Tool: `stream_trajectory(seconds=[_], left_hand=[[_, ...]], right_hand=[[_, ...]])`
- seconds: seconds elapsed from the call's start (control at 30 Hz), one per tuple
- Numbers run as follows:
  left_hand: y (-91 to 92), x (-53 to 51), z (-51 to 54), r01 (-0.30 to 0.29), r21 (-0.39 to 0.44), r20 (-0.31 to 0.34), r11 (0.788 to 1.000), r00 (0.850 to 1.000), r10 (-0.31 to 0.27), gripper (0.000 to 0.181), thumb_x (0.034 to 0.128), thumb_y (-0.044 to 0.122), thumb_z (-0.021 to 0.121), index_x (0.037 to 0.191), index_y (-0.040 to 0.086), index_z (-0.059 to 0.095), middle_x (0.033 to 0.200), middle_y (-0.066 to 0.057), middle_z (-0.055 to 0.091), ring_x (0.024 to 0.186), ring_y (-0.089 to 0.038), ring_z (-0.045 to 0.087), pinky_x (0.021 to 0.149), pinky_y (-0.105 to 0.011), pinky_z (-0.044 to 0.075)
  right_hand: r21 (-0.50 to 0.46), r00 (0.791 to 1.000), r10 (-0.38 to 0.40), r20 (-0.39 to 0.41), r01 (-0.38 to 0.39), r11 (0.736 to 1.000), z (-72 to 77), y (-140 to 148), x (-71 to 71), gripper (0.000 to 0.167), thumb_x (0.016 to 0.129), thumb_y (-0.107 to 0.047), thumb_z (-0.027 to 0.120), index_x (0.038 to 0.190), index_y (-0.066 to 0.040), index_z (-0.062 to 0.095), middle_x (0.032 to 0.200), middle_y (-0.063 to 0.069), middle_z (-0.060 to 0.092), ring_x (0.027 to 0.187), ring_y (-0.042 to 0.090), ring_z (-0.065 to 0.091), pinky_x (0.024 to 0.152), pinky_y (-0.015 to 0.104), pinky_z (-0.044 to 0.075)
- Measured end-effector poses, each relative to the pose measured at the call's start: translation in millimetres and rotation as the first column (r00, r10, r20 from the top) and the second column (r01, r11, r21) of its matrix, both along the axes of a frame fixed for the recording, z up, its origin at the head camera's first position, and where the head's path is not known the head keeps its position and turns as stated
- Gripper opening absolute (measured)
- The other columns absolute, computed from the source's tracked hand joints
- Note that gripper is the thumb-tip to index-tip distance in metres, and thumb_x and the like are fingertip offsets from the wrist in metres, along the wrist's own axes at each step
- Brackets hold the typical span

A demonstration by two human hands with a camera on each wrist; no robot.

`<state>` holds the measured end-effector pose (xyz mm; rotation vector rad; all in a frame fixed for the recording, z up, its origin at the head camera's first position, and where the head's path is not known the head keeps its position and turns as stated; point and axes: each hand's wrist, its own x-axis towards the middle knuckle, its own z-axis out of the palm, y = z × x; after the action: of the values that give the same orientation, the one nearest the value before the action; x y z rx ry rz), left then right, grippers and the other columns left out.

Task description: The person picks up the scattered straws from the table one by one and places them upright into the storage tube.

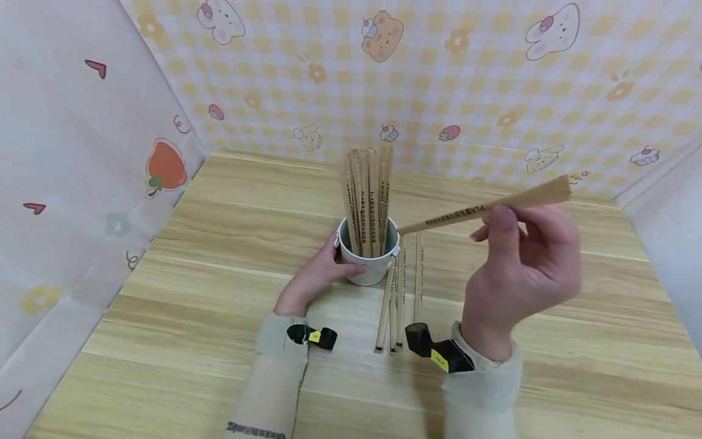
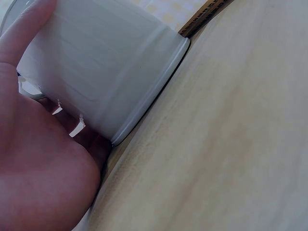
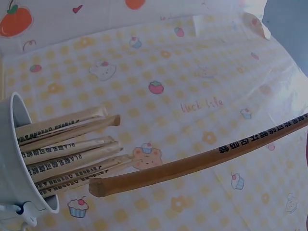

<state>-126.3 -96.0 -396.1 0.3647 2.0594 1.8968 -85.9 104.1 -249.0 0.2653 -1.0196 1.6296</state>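
Observation:
A white bucket (image 1: 368, 268) stands on the table with several paper-wrapped straws (image 1: 368, 201) upright in it. My left hand (image 1: 323, 268) grips the bucket's left side, thumb across its front; in the left wrist view the hand (image 2: 43, 159) curls round the bucket wall (image 2: 106, 62). My right hand (image 1: 521, 268) pinches one wrapped straw (image 1: 455, 216) between thumb and fingers, tilted, its lower end close to the bucket's right rim. In the right wrist view that straw (image 3: 168, 171) lies in front of the bucket's mouth, outside it, beside the straws (image 3: 67, 149) inside.
Several wrapped straws (image 1: 399, 299) lie on the wooden table (image 1: 208, 366) just right of the bucket, with another straw (image 1: 419, 274) apart from them. A yellow-checked cloth (image 1: 329, 91) with cartoon prints hangs behind the table.

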Motion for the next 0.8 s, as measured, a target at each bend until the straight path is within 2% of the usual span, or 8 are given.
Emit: stream_trajectory(seconds=[0.1,0.13,0.27,0.47,0.6,0.8], left_hand=[[0.0,-0.6,-1.3,-0.003,-0.007,-0.004,1.000,1.000,0.002,0.098,0.0706,0.017,0.075,0.143,0.026,0.010,0.141,-0.005,0.027,0.127,-0.021,0.027,0.104,-0.037,0.020],[-0.3,-2.0,-5.4,-0.006,-0.013,-0.009,1.000,1.000,0.006,0.098,0.0700,0.019,0.075,0.142,0.028,0.010,0.141,-0.004,0.027,0.127,-0.020,0.027,0.104,-0.037,0.021],[-0.2,-2.9,-6.4,-0.008,-0.016,-0.014,1.000,1.000,0.008,0.098,0.0694,0.019,0.076,0.142,0.027,0.011,0.140,-0.004,0.029,0.125,-0.021,0.030,0.104,-0.037,0.022],[0.1,-1.3,-1.0,-0.008,-0.019,-0.013,1.000,1.000,0.008,0.097,0.0695,0.016,0.075,0.143,0.023,0.011,0.139,-0.005,0.030,0.125,-0.021,0.030,0.104,-0.037,0.022],[0.1,-1.1,-1.4,-0.007,-0.014,-0.014,1.000,1.000,0.006,0.097,0.0696,0.016,0.075,0.143,0.023,0.011,0.140,-0.006,0.030,0.126,-0.022,0.029,0.104,-0.038,0.022],[-0.1,-1.5,-3.7,-0.007,-0.014,-0.018,1.000,1.000,0.007,0.098,0.0691,0.016,0.075,0.143,0.023,0.011,0.140,-0.006,0.030,0.125,-0.023,0.030,0.104,-0.039,0.021]], right_hand=[[0.007,1.000,0.016,-0.005,-0.016,1.000,-1.8,-2.5,-1.3,0.023,0.065,0.003,0.072,0.072,0.018,0.055,0.064,0.023,0.052,0.048,0.025,0.049,0.041,0.026,0.041],[0.012,1.000,0.023,-0.003,-0.023,1.000,-2.5,-3.3,-1.9,0.023,0.066,0.003,0.072,0.072,0.018,0.055,0.065,0.023,0.053,0.048,0.025,0.049,0.041,0.026,0.041],[0.036,0.999,0.045,0.007,-0.045,0.998,-5.4,-5.4,-4.5,0.021,0.067,0.004,0.070,0.072,0.018,0.055,0.065,0.023,0.053,0.048,0.024,0.050,0.042,0.026,0.041],[0.055,0.998,0.049,0.037,-0.051,0.997,-4.9,-7.6,-3.2,0.022,0.069,0.003,0.071,0.073,0.018,0.055,0.066,0.022,0.054,0.052,0.024,0.052,0.044,0.024,0.042],[0.070,0.998,0.047,0.049,-0.050,0.996,-5.3,-8.5,-3.1,0.020,0.070,0.004,0.069,0.074,0.017,0.055,0.067,0.022,0.055,0.053,0.024,0.052,0.044,0.024,0.043],[0.073,0.995,0.083,0.060,-0.087,0.993,-10.9,-9.3,-7.7,0.014,0.070,0.010,0.066,0.076,0.018,0.055,0.068,0.022,0.055,0.054,0.025,0.053,0.044,0.026,0.043]])
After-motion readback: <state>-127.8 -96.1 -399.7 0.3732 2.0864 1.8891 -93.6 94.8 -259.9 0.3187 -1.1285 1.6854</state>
